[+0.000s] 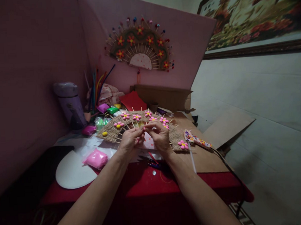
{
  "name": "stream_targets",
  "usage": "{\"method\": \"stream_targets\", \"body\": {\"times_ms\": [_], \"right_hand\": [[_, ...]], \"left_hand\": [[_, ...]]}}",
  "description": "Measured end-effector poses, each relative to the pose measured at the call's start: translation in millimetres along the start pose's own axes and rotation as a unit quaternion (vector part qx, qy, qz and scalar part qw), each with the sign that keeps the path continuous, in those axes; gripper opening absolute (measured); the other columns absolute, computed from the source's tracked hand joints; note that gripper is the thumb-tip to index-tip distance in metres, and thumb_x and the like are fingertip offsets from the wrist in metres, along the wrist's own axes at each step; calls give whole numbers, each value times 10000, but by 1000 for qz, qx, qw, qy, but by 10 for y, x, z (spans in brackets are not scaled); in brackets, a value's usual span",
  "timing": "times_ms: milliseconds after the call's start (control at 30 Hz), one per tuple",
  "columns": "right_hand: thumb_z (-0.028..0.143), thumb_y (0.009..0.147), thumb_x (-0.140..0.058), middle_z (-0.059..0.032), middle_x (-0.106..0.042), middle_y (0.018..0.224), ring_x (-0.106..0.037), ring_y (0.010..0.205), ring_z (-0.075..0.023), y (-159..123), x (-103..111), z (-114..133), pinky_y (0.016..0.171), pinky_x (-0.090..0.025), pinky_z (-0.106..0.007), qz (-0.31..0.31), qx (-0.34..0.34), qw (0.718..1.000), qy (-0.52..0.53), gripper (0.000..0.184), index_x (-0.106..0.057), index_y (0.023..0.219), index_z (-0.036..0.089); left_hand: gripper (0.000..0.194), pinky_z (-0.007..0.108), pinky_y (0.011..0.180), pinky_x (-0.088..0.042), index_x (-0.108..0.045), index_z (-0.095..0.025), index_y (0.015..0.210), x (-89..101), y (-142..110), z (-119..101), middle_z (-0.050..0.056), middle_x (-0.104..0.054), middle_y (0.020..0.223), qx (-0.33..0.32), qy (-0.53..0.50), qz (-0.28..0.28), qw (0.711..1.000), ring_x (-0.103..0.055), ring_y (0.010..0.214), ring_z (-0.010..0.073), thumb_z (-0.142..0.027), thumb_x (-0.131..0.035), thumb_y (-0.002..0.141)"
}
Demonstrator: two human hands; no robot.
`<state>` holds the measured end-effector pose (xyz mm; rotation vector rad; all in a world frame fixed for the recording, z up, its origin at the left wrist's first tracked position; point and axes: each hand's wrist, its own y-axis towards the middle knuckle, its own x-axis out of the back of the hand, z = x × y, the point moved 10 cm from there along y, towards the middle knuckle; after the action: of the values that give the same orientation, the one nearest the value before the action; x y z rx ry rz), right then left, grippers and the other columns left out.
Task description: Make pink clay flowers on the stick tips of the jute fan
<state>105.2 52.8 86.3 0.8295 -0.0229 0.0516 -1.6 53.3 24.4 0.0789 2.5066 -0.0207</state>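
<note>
My left hand (pixel 131 139) and my right hand (pixel 160 135) meet fingertip to fingertip, both closed in a pinch. Between them shows a tiny piece of pink clay (pixel 143 128), mostly covered by the fingers. Behind and below the hands lies a fan-shaped craft (pixel 111 131) wrapped in brown twine, with thin sticks jutting from its edges. Pink flowers with yellow centres (pixel 125 115) dot its band; one flower (pixel 183 144) sits at the right end. Toward the left end, a yellow disc (pixel 105 133) has no petals around it. A bag of pink clay (pixel 96 159) rests left of my left hand.
A white semicircular board (pixel 74 171) lies front left. Scissors (pixel 155 163) and a small gem (pixel 154 172) are near the front edge. On cardboard (pixel 207 161) at right lies a corded glue gun (pixel 196 139). A purple tumbler (pixel 70 105) stands back left; a finished fan (pixel 140 45) hangs behind.
</note>
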Motion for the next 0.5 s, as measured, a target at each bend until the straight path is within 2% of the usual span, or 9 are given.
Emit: {"method": "stream_targets", "body": {"times_ms": [133, 267, 400, 500], "right_hand": [[230, 766, -648, -8, -608, 791, -551, 768, -146, -8, -30, -63, 630, -435, -263, 15, -23, 1000, -1, 40, -662, 798, 210], [224, 750, -665, 0, -596, 746, -544, 759, -143, -10, -16, -23, 644, -433, -263, 7, -5, 1000, 7, 29, -655, 733, 204], [228, 770, -644, -10, -614, 793, -553, 786, -146, -10, -35, -30, 628, -434, -256, 19, -16, 1000, 2, 33, -668, 789, 212], [239, 763, -656, -4, -611, 768, -550, 768, -144, -6, -28, -34, 643, -437, -262, 15, -17, 1000, 4, 29, -666, 761, 212]], "left_hand": [[247, 114, 363, -277, -604, -66, 670, 30, -1, -13, -11, -511, 517, -6, -6, -17, 1000, -409, 397, 13, -206, -780, 567], [276, 121, 340, -244, -608, -71, 658, 16, 7, -10, -9, -508, 505, -7, 2, -10, 1000, -395, 385, 17, -278, -774, 586], [271, 114, 371, -290, -628, -68, 692, 39, -1, -28, -17, -512, 521, -13, 2, -25, 1000, -419, 413, 16, -220, -797, 543], [271, 112, 372, -288, -628, -74, 693, 41, -5, -35, -18, -511, 526, -18, -9, -31, 999, -420, 418, 15, -241, -793, 558]]}}
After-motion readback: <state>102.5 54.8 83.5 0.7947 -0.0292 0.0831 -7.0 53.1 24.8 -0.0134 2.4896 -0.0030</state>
